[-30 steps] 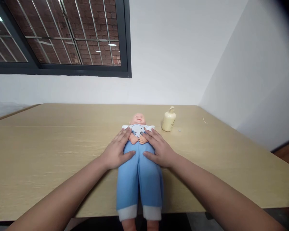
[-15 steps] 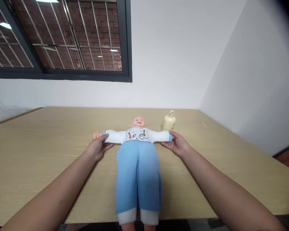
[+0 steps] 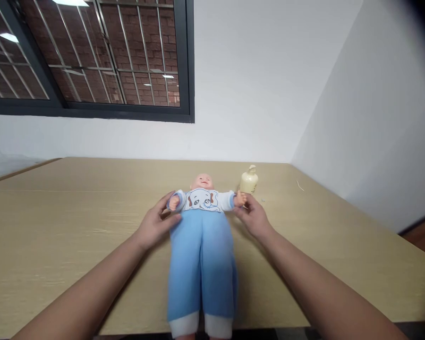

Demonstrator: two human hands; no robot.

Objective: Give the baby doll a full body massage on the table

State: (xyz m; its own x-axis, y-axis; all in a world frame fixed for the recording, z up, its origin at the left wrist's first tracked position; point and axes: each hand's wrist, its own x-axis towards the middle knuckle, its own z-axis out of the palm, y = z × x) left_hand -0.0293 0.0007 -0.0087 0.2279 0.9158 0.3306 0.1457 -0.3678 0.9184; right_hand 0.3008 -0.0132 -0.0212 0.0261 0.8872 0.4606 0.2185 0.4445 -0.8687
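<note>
A baby doll (image 3: 200, 264) lies on its back on the wooden table, head toward the wall. It wears light blue trousers and a white top with an elephant print. My left hand (image 3: 160, 221) curves around the doll's bent arm (image 3: 179, 200) on the left side, fingers behind it and thumb near the waist. My right hand (image 3: 254, 218) grips the other arm (image 3: 227, 200) at its cuff, beside the small doll hand; some of my fingertips are hidden behind it. A cream pump bottle (image 3: 249, 181) stands just beyond my right hand.
The broad wooden table (image 3: 92, 203) reaches back to the white wall (image 3: 248, 94). A thin pale strip (image 3: 300, 185) lies on it at the right. A dark-framed barred window (image 3: 187, 61) is at the upper left, with crumpled clear plastic (image 3: 7, 166) at the far left.
Both of my hands have moved inward toward the doll's body. Its arms, stretched straight out sideways before, are now bent in, with the doll's hands closer to its chest.
</note>
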